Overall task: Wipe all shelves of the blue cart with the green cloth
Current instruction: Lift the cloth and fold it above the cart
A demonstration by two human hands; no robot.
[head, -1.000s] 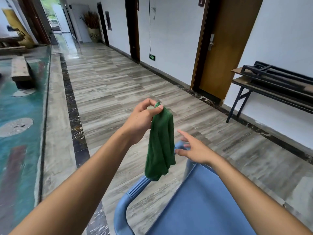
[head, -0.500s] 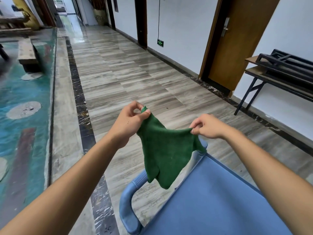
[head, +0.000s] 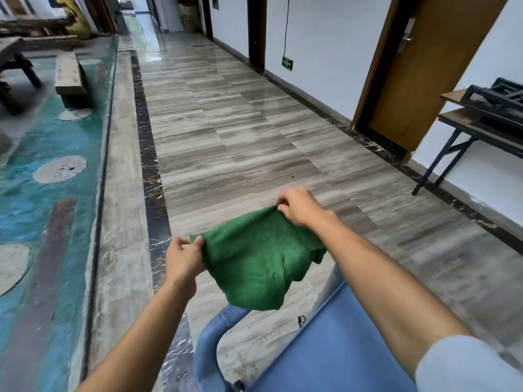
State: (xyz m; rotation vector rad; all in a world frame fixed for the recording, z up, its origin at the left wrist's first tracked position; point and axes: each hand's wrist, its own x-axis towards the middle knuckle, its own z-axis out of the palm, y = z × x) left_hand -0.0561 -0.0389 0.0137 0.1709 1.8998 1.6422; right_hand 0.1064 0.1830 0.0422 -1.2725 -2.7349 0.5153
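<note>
Hands spread a green cloth (head: 256, 261) in a tiled corridor: the left hand (head: 183, 257) pinches its left corner, the right hand (head: 298, 206) grips the far corner, and the fabric sags between them, held above the curved handle (head: 210, 339) and top shelf (head: 336, 352) of a blue cart.

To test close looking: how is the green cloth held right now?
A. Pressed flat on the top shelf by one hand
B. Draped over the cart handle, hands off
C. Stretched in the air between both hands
C: the left hand and right hand each pinch an edge of the green cloth, which hangs in the air.
</note>
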